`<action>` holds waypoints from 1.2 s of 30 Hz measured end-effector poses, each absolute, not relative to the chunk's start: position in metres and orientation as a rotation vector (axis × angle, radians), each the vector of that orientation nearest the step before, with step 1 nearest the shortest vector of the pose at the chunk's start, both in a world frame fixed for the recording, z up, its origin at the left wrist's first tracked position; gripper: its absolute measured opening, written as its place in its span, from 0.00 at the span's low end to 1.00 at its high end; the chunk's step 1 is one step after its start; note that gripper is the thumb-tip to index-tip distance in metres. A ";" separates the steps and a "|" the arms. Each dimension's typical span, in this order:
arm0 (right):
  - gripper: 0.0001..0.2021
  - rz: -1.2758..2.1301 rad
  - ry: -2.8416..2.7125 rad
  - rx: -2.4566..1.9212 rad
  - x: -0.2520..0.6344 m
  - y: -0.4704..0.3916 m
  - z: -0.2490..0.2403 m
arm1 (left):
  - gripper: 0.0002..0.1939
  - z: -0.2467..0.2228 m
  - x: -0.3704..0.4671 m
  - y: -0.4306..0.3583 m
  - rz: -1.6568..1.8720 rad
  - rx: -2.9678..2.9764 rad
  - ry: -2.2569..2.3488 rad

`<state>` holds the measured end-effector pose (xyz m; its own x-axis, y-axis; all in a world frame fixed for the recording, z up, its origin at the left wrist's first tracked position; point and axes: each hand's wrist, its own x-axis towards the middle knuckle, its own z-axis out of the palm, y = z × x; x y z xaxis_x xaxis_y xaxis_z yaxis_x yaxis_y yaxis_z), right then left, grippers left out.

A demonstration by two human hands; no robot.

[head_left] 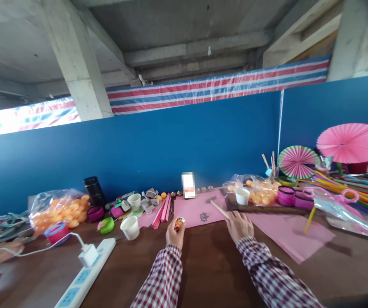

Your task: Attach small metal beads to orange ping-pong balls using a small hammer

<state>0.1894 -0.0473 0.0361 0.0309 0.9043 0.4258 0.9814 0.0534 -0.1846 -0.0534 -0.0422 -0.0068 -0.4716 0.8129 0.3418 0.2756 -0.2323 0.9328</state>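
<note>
My left hand [175, 234] is closed around a small orange ball [180, 222] with something shiny and metallic at its top. My right hand [239, 226] grips the pale handle of a hammer [219, 209]; its dark head lies over the pink sheet [190, 210], though I cannot tell whether it touches. Between the two hands, a little pile of small grey metal pieces [204, 217] rests on that sheet. Two white paper cups [129, 228] stand left of my left hand, and folded pink strips [162, 212] lie just beyond it.
A white power strip [87, 273] with a plugged-in charger [88, 255] lies front left. Bags of orange balls [63, 209] sit on both sides. Further right are another pink sheet [294, 233], pink scissors [336, 196] and paper fans [298, 161]. Another person's hand [7, 251] shows far left.
</note>
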 end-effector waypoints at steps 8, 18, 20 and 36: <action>0.12 0.098 -2.036 -1.697 0.158 -0.013 0.023 | 0.24 0.000 -0.036 -0.032 1.709 1.355 1.497; 0.08 0.121 -2.042 -1.745 0.141 0.005 0.024 | 0.24 -0.002 -0.016 -0.006 1.654 1.332 1.332; 0.09 0.144 -2.058 -1.712 0.141 0.007 0.022 | 0.24 -0.002 -0.016 -0.004 1.653 1.337 1.316; 0.09 0.241 -2.029 -1.601 0.138 0.011 0.022 | 0.32 -0.011 -0.027 0.004 1.501 0.911 1.119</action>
<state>0.1384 0.0106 0.0222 -0.1495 0.9424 0.2993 0.8459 0.2786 -0.4548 -0.0269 0.0043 -0.0106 -0.2047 0.9788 0.0011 -0.2784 -0.0593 0.9586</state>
